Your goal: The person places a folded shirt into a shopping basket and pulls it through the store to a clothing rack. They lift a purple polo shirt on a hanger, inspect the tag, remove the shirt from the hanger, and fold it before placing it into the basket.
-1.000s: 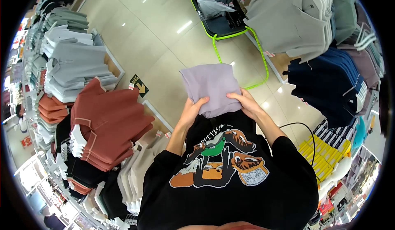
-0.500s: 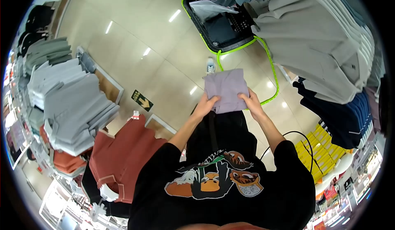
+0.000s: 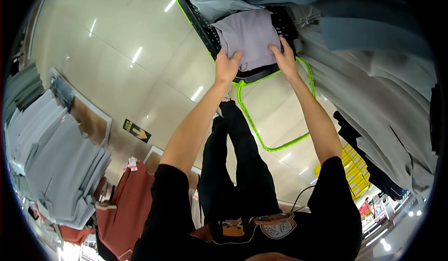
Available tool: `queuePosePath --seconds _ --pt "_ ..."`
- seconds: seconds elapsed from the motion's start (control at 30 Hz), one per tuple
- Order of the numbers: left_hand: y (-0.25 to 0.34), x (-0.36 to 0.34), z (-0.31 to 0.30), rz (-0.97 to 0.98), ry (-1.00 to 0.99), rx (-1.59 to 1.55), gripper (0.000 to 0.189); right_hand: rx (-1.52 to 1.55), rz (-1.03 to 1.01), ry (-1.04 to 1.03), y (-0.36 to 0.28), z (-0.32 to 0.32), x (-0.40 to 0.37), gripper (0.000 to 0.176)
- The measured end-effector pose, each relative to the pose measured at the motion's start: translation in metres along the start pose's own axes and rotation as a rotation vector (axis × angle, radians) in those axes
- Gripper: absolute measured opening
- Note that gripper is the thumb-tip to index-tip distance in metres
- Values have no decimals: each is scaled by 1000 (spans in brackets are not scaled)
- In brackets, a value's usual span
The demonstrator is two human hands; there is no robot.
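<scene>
A folded lavender garment (image 3: 249,37) is held between my two hands, inside or just over the mouth of a black shopping basket (image 3: 198,30) with a bright green rim. My left hand (image 3: 227,66) grips its near left edge, thumb on top. At the right edge, my right hand (image 3: 284,58) holds it the same way. Beyond the garment, a clear plastic-wrapped item (image 3: 219,3) lies in the basket. The basket's green handle (image 3: 252,121) is folded down toward me. What lies beneath the garment is hidden.
Grey shirts (image 3: 364,88) hang close along the right, with dark blue-grey clothing (image 3: 373,32) above them. Light blue-grey shirts (image 3: 65,153) and rust-red ones (image 3: 123,209) hang at the left. Yellow boxes (image 3: 354,172) stand at lower right. A green arrow sign (image 3: 137,130) marks the tiled floor.
Both hands have carried the folded lavender garment forward, away from my body and to the basket. My view has leaned closer to the basket and the hanging shirts on the right.
</scene>
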State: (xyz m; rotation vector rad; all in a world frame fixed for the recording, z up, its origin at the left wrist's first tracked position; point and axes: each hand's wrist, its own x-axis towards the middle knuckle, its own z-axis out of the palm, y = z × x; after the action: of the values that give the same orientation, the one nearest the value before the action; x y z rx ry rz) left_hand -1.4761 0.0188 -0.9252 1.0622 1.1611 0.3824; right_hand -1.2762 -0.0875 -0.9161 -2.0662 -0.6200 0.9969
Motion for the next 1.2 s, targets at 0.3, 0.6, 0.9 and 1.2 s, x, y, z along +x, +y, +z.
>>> queuePosePath --seconds 0.3,0.6,0.9,1.2 --pt "-59 -31 13 -579 -232 -301 42 -671 -82 -13 94 47 18 41" --pt "-72 -218 -48 -745 -251 -338 33 -236 -134 44 63 85 -198 38" --pt "-71 -295 -52 -708 -293 -266 36 -238 358 -258 129 101 -291 55" --pt "15 -430 -66 -494 -319 -220 32 -519 346 -320 43 25 -400 68"
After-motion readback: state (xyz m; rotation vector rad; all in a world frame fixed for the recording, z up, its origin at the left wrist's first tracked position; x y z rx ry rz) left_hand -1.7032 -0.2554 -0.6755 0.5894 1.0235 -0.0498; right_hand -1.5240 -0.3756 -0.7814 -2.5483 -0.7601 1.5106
